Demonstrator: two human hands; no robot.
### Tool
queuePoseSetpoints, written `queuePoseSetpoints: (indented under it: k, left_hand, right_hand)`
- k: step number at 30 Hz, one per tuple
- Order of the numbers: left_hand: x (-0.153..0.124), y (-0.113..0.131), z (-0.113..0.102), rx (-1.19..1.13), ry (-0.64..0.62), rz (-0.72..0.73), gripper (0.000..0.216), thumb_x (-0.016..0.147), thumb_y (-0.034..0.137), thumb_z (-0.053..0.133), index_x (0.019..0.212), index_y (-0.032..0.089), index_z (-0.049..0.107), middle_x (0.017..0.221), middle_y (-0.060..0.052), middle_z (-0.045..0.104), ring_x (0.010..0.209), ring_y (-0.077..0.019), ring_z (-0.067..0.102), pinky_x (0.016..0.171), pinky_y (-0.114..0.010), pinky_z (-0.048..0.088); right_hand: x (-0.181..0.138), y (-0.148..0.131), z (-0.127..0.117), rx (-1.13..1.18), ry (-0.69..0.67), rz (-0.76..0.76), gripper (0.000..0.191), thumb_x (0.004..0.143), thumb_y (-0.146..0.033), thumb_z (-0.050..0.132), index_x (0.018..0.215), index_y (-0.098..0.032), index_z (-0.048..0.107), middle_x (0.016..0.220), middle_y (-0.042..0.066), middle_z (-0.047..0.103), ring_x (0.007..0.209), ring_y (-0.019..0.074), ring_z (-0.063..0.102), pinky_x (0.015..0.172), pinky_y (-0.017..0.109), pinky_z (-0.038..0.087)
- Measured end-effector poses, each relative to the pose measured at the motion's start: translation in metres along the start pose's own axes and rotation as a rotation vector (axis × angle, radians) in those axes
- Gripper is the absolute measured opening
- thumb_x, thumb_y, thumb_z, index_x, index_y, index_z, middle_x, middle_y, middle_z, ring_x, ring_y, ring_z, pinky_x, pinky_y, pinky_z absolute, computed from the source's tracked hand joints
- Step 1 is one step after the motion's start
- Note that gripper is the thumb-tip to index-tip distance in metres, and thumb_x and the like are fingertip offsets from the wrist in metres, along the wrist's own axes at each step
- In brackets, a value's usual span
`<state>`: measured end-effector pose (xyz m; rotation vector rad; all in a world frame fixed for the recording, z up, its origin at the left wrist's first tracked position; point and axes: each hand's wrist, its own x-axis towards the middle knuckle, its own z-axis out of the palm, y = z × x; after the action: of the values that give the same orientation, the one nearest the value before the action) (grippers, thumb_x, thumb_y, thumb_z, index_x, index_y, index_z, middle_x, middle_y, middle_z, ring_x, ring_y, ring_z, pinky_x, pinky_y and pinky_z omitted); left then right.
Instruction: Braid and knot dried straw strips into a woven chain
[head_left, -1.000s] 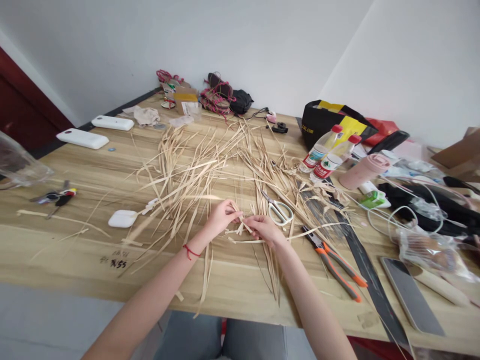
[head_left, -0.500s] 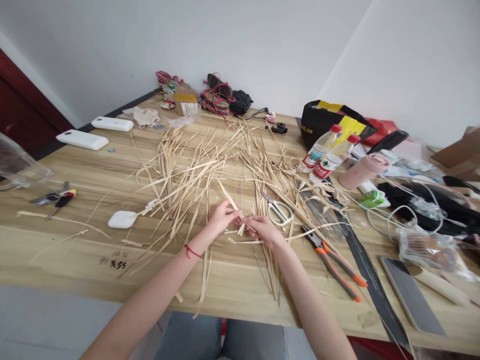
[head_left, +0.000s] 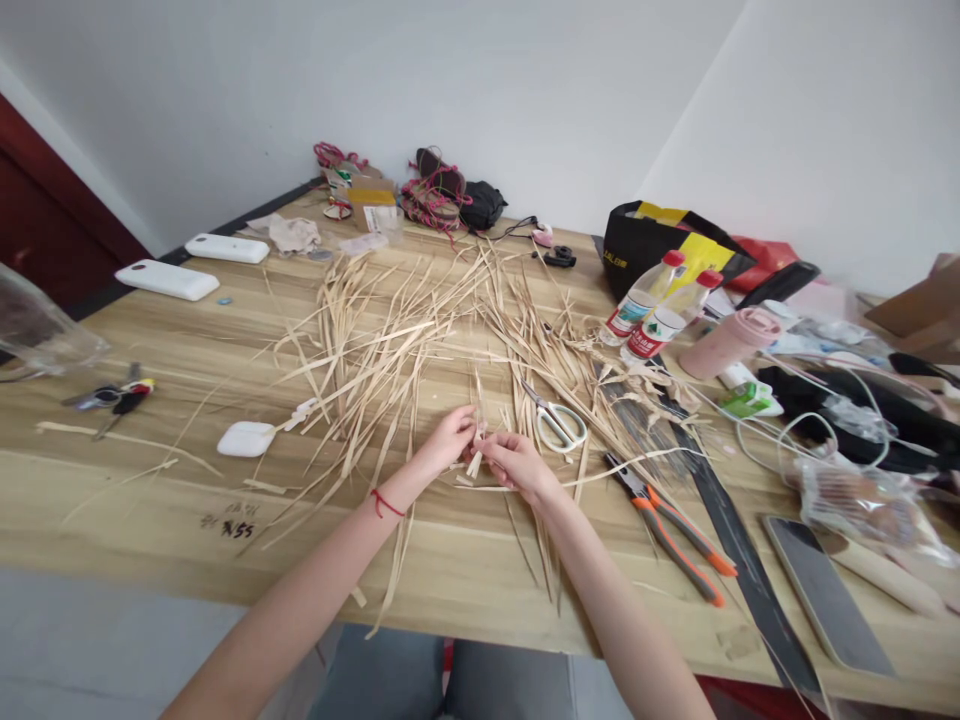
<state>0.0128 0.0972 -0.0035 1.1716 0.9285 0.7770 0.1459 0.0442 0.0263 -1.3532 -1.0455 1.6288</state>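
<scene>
Low over the table's front middle, my left hand (head_left: 451, 437) and my right hand (head_left: 517, 464) meet, pinching a small folded piece of pale straw strip (head_left: 475, 464) between them. Its short ends stick out below the fingers, and a thin length points up and away from me. The fingertips partly hide the fold. Scissors (head_left: 561, 424) with white handles lie just beyond my right hand. To the right of my right forearm rest pliers (head_left: 667, 535) with orange and black handles. Loose straw strips (head_left: 390, 370) spread in a tangled heap around and beyond both hands.
Two water bottles (head_left: 646, 318), a pink cup (head_left: 731, 342) and a black and yellow bag (head_left: 667, 250) stand at the right. A phone (head_left: 825, 595) lies near the front right. On the left are a white case (head_left: 246, 438) and small tools (head_left: 116, 398).
The upper length of the straw strip has swung from leaning left to nearly upright. My right hand has shifted slightly left, and my left fingers have turned around the fold.
</scene>
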Motion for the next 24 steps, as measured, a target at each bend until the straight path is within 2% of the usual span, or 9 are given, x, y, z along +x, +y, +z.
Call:
queuePoseSetpoints:
  k: [2, 6, 12, 15, 18, 20, 24]
  left_hand:
    - [0.000, 0.000, 0.001, 0.003, 0.036, 0.006, 0.039, 0.075, 0.023, 0.059, 0.112, 0.015, 0.051, 0.074, -0.001, 0.061, 0.046, -0.0063, 0.049, 0.041, -0.017, 0.038]
    - [0.000, 0.003, 0.001, 0.015, 0.026, 0.054, 0.022, 0.071, 0.030, 0.063, 0.086, 0.013, 0.063, 0.083, -0.005, 0.065, 0.068, -0.0132, 0.058, 0.056, -0.021, 0.045]
    - [-0.005, 0.013, 0.000, -0.186, -0.033, -0.038, 0.036, 0.076, 0.043, 0.059, 0.094, 0.011, 0.064, 0.095, -0.011, 0.066, 0.081, -0.0184, 0.062, 0.071, -0.029, 0.049]
    - [-0.007, 0.017, -0.001, -0.202, -0.065, -0.053, 0.036, 0.073, 0.041, 0.064, 0.095, 0.012, 0.065, 0.092, -0.010, 0.067, 0.079, -0.0176, 0.063, 0.070, -0.027, 0.048]
    - [-0.006, 0.017, -0.002, -0.198, -0.069, -0.067, 0.034, 0.069, 0.036, 0.069, 0.094, 0.013, 0.066, 0.089, -0.009, 0.068, 0.075, -0.0170, 0.063, 0.066, -0.026, 0.048]
    - [-0.005, 0.017, -0.003, -0.212, -0.073, -0.095, 0.032, 0.068, 0.034, 0.070, 0.091, 0.012, 0.067, 0.088, -0.009, 0.069, 0.074, -0.0172, 0.064, 0.065, -0.026, 0.048]
    - [-0.008, 0.020, -0.002, -0.206, -0.166, -0.140, 0.031, 0.069, 0.035, 0.069, 0.087, 0.010, 0.067, 0.083, -0.010, 0.069, 0.070, -0.0159, 0.064, 0.062, -0.024, 0.047]
  right_hand:
    - [-0.001, -0.001, 0.000, -0.006, -0.007, 0.003, 0.035, 0.065, -0.049, 0.065, 0.058, -0.019, 0.049, 0.035, -0.009, 0.041, 0.029, 0.0041, 0.027, 0.031, 0.020, 0.016]
    - [-0.003, -0.003, -0.001, -0.014, -0.016, -0.002, 0.036, 0.066, -0.051, 0.064, 0.057, -0.019, 0.049, 0.037, -0.008, 0.044, 0.031, 0.0048, 0.033, 0.032, 0.019, 0.023]
    - [0.000, -0.002, -0.008, -0.091, 0.007, -0.048, 0.039, 0.066, -0.055, 0.063, 0.059, -0.019, 0.050, 0.041, -0.005, 0.050, 0.033, 0.0070, 0.043, 0.034, 0.020, 0.033]
    - [0.003, 0.000, -0.010, -0.117, 0.038, -0.069, 0.042, 0.064, -0.057, 0.064, 0.060, -0.019, 0.047, 0.042, -0.004, 0.052, 0.034, 0.0083, 0.046, 0.035, 0.021, 0.036]
    - [0.006, -0.001, -0.009, -0.069, 0.189, -0.132, 0.043, 0.065, -0.060, 0.061, 0.062, -0.020, 0.043, 0.051, -0.002, 0.057, 0.042, 0.0117, 0.054, 0.040, 0.023, 0.041]
    - [0.006, -0.002, -0.009, 0.000, 0.285, -0.197, 0.042, 0.066, -0.059, 0.060, 0.067, -0.020, 0.043, 0.060, 0.000, 0.060, 0.053, 0.0141, 0.060, 0.049, 0.025, 0.047]
    - [0.008, -0.002, -0.011, 0.099, 0.249, -0.284, 0.038, 0.067, -0.053, 0.064, 0.083, -0.021, 0.050, 0.079, 0.001, 0.065, 0.072, 0.0156, 0.063, 0.068, 0.029, 0.051]
